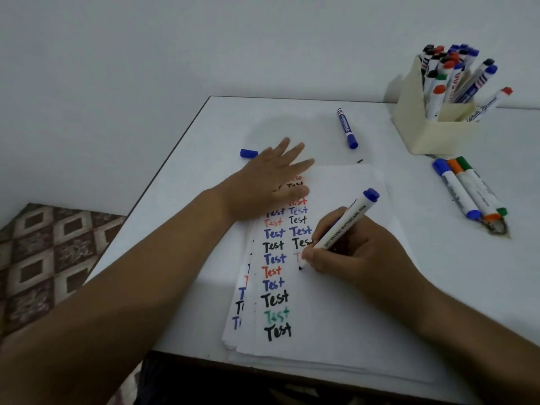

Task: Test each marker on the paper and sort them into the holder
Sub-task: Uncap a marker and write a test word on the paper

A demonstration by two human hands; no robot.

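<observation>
My right hand (353,252) grips an uncapped white marker with a blue end (344,226), its dark tip touching the paper (336,311) below two columns of the written word "Test". My left hand (271,182) lies flat with straight fingers on the upper part of the paper stack. A loose blue cap (248,153) lies just left of that hand. A capped blue marker (347,128) lies beyond the paper. The cream holder (429,133) at the back right is full of several markers.
Three capped markers, blue, orange and green (470,190), lie side by side right of the paper, in front of the holder. The white table's left edge (163,176) runs diagonally, with a patterned floor mat (43,258) beyond it. A plain wall stands behind.
</observation>
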